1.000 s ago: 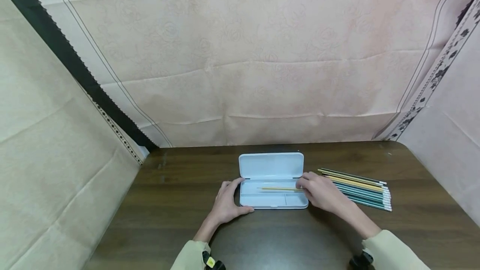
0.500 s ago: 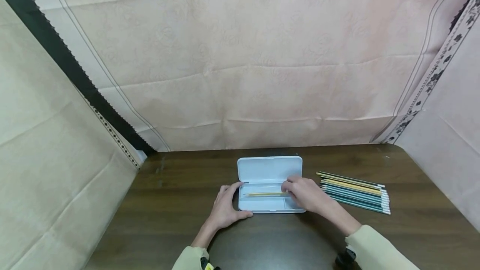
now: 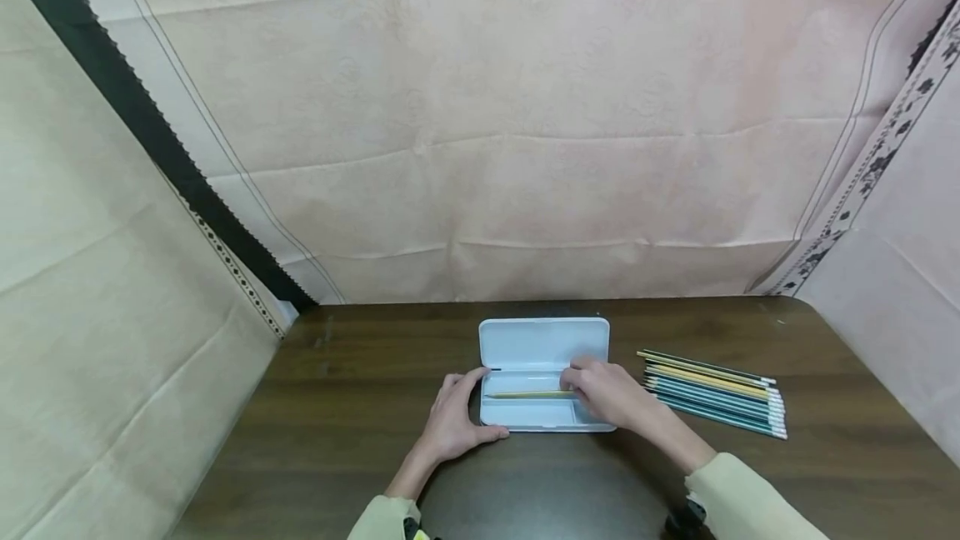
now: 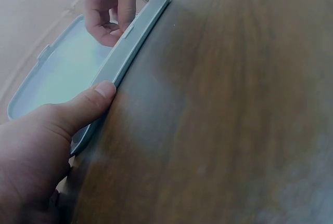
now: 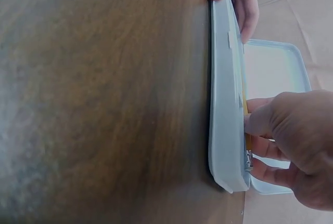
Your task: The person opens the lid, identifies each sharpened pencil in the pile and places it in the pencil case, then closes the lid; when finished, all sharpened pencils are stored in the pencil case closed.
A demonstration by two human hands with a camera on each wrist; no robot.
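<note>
A light-blue pencil case (image 3: 525,417) lies on the table with its lid (image 3: 543,342) raised at the back. At the case's left end, my left hand (image 3: 455,422) grips it, thumb on the front wall and fingers round the back corner. My right hand (image 3: 609,394) pinches a yellow pencil (image 3: 528,395) by its eraser end, inside the case's rear compartment. The pencil lies lengthwise, tip pointing left. In the right wrist view its metal ferrule (image 5: 249,159) shows among the fingers, right at the case's wall (image 5: 226,120).
To the right of the case, several green and yellow pencils (image 3: 716,394) lie side by side, white ends to the right. A smaller compartment divider stands in the case's front part. Pale cloth (image 3: 525,148) hangs behind the brown wooden table (image 3: 337,415).
My right hand has moved left and lowered the yellow pencil into the case's rear compartment, still holding it. My left hand stays at the case's left end.
</note>
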